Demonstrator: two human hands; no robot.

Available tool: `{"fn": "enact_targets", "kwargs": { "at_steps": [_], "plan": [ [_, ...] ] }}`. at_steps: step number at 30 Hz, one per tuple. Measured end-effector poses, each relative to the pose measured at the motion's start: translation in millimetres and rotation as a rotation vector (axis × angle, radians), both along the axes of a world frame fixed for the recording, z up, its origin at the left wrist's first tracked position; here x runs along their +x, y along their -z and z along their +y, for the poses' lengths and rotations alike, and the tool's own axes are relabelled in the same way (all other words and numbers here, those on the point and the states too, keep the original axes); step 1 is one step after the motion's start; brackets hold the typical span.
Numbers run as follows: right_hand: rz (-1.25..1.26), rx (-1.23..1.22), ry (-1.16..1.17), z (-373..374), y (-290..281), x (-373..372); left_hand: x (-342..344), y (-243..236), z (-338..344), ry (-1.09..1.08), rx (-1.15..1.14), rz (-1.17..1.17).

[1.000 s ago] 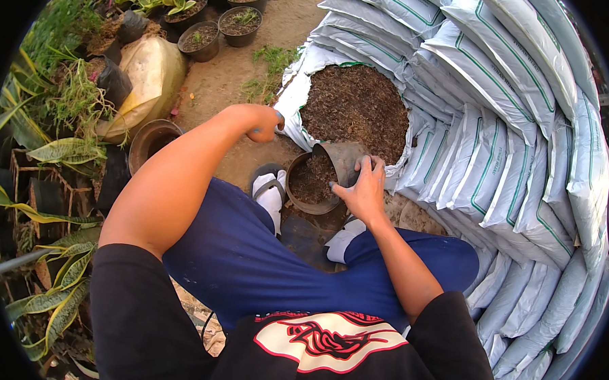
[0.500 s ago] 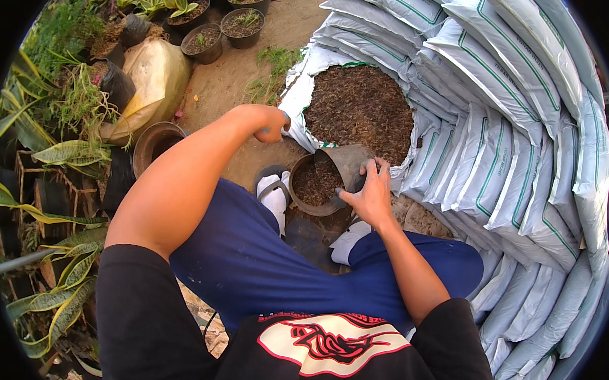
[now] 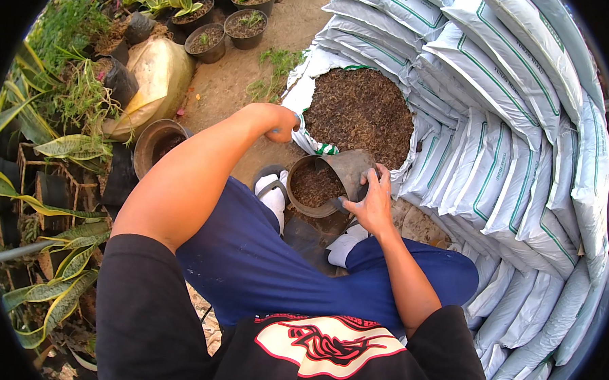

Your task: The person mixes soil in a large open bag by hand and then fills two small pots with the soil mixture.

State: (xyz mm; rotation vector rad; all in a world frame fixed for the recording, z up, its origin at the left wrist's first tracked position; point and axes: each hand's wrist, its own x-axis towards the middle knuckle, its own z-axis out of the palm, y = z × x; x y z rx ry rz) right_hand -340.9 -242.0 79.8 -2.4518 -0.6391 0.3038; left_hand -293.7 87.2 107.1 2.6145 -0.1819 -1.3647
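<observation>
A dark plastic plant pot (image 3: 350, 170) with brown soil inside lies tilted between my feet and an opened white sack (image 3: 295, 88). My right hand (image 3: 372, 205) is closed on the pot's right side, thumb at the rim and fingers round the wall. Dark, crumbly soil (image 3: 362, 114) fills the sack, whose edge is rolled down. At the sack's left edge my left hand (image 3: 283, 126) is curled closed and seems to grip the plastic; its fingertips are partly hidden. The pot touches or nearly touches the sack's near edge.
Stacked white sacks (image 3: 496, 157) rise along the right side. To the left stand an empty-looking pot (image 3: 143, 152), a yellowish bag (image 3: 153, 81) and leafy plants (image 3: 75, 149). Potted plants (image 3: 245, 28) line the far left. My sandalled feet (image 3: 274, 195) flank the pot.
My left hand has moved slightly right, against the sack's edge, and a green-striped fold shows there now. The pot has shifted and turned a little in my right hand.
</observation>
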Motion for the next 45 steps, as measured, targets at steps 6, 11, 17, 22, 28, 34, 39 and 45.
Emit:
{"fn": "enact_targets", "kwargs": {
  "at_steps": [6,11,17,22,28,34,39,45],
  "plan": [
    [-0.008,0.008,-0.052,1,2,-4,0,45,7,0.006,-0.103,-0.186],
    [-0.038,-0.023,0.001,-2,3,-9,15,26,-12,0.134,0.033,0.000],
    [-0.051,-0.017,0.022,0,-1,-10,15,2,-22,0.166,0.002,0.005],
    [-0.110,0.005,-0.006,16,-3,-13,14,24,-8,0.152,0.043,-0.007],
    [-0.109,-0.055,-0.083,33,-8,-21,15,44,13,0.099,0.010,-0.015],
    [-0.061,-0.047,-0.096,36,-3,-21,17,41,9,0.094,0.003,0.015],
    [-0.068,-0.087,-0.114,42,1,-23,13,52,13,0.065,-0.024,-0.021],
    [-0.086,-0.074,-0.075,39,-1,-18,9,44,18,0.052,-0.004,0.034]
  ]
}}
